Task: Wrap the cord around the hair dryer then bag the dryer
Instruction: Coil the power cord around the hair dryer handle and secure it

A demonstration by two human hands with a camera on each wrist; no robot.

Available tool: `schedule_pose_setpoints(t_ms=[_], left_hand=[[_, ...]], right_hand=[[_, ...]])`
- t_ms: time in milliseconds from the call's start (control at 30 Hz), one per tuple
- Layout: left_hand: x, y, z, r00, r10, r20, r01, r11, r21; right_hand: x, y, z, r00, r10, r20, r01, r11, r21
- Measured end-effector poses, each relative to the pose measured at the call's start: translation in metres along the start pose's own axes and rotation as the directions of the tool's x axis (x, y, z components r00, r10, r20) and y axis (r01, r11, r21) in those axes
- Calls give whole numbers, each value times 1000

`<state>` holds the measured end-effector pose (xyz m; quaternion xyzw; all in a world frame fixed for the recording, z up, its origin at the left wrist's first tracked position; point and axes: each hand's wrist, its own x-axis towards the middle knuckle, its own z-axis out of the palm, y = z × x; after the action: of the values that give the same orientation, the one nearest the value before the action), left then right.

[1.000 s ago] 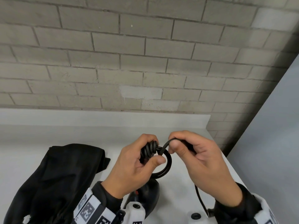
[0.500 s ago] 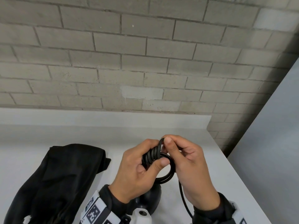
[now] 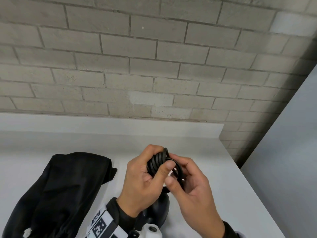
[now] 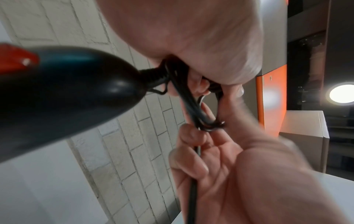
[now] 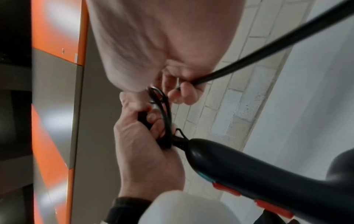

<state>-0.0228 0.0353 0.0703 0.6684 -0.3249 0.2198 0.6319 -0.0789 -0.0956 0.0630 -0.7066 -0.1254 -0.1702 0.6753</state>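
Note:
My left hand (image 3: 145, 177) grips a bundle of black cord (image 3: 157, 162) coiled in several loops, thumb pressed across the coils. Below it hangs the black hair dryer (image 3: 158, 212), mostly hidden by my wrists in the head view. In the wrist views the dryer (image 5: 249, 169) shows its dark handle with red buttons, and the cord leaves its end (image 4: 155, 75). My right hand (image 3: 187, 184) pinches the free run of cord (image 5: 268, 47) against the loops. A black cloth bag (image 3: 56, 191) lies flat on the white counter (image 3: 223, 186) to the left.
A grey brick wall (image 3: 154, 66) rises behind the counter's raised back ledge. The counter's right edge runs diagonally, with a pale panel (image 3: 291, 152) beyond it. Orange and grey cabinets (image 5: 57, 75) show in the wrist views.
My right hand has moved from beside the coil down and under it, carrying the cord round another turn. The left hand has kept its grip on the loops.

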Motion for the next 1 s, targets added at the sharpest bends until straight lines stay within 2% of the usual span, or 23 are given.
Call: schedule_pose_setpoints(t_ms=[100,200,567,633,700,733,767,800,833,900,1000], left_hand=[[0,-1,1,1000,0,-18,1,1000,18],[-1,1,3,999,-23,-33,23,1000,9],[0,9,6,998,-68,8,69,991,-113],[1,7,7,997,-83,-5,82,992,-94],[1,5,8,995,-95,-30,93,993,-70],[2,5,8,994,-97,-47,94,994,-60],[3,5,9,994,-94,-60,91,994,-52],[4,6,9,994,-87,-66,84,995,-46],[4,6,9,995,-74,-67,71,997,-39],[3,7,8,997,-50,-66,48,999,-24],[2,6,8,998,-34,-55,34,999,4]], right_hand=[[1,3,-2,998,-12,-60,11,1000,-14],[4,3,-5,997,-41,-65,40,999,-14],[13,2,-24,993,-18,114,27,997,-77],[10,5,-19,996,-66,67,73,990,-119],[5,8,-10,982,-153,-111,127,968,-215],[3,12,-7,948,-247,-203,178,934,-310],[2,15,-4,897,-375,-234,248,865,-435],[1,16,-1,854,-482,-194,304,766,-567],[1,19,1,832,-536,-142,327,680,-656],[1,25,4,815,-565,-125,291,586,-756],[0,24,12,847,-521,-106,203,502,-841]])
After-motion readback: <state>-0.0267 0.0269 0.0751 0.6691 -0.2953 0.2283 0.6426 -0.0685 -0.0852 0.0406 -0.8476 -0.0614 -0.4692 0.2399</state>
